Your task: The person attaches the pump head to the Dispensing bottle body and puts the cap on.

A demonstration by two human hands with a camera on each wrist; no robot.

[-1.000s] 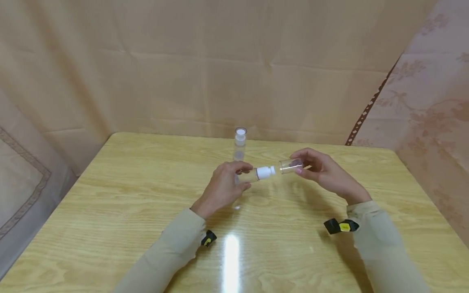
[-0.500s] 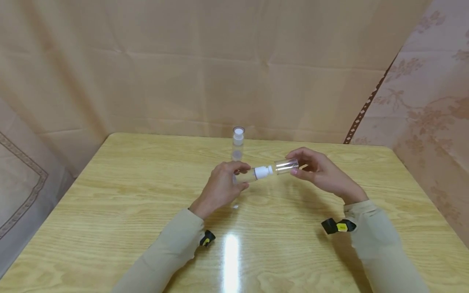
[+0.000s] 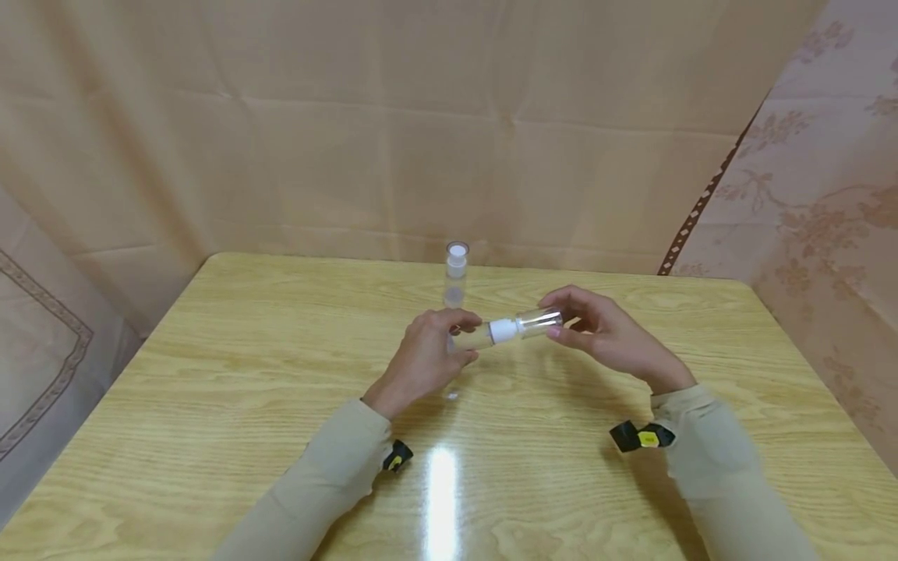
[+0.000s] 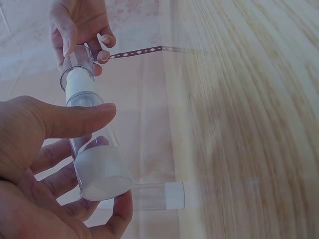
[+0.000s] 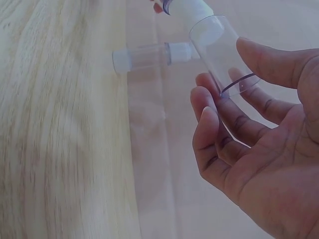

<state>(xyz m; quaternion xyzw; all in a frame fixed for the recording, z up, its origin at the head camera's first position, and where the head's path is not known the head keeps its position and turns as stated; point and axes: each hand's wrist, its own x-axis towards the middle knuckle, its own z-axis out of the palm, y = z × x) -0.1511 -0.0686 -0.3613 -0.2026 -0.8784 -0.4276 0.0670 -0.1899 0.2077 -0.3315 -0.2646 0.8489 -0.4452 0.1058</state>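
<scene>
My left hand [image 3: 424, 354] grips a clear pump bottle [image 4: 102, 172] with a white pump collar [image 3: 502, 330], tilted so its top points right. In the left wrist view the thumb lies along the clear body and fingers curl beneath it. My right hand [image 3: 596, 331] pinches a clear cap [image 5: 224, 55] between thumb and fingers. The cap's open rim overlaps the white pump tip, in line with the bottle. Both are held above the table. Behind the left hand a second clear bottle [image 3: 456, 280] with a white top stands upright on the table.
The wood-grain table [image 3: 245, 374] reflects a bright light streak near its front. A beige curtain [image 3: 351, 140] hangs behind the table's back edge, and a pink floral cloth [image 3: 835, 195] hangs at the right. Black devices with yellow labels are strapped at both wrists.
My right hand has moved left with the clear cap, closing the gap until its rim overlaps the pump tip. The left hand and its bottle have stayed nearly still.
</scene>
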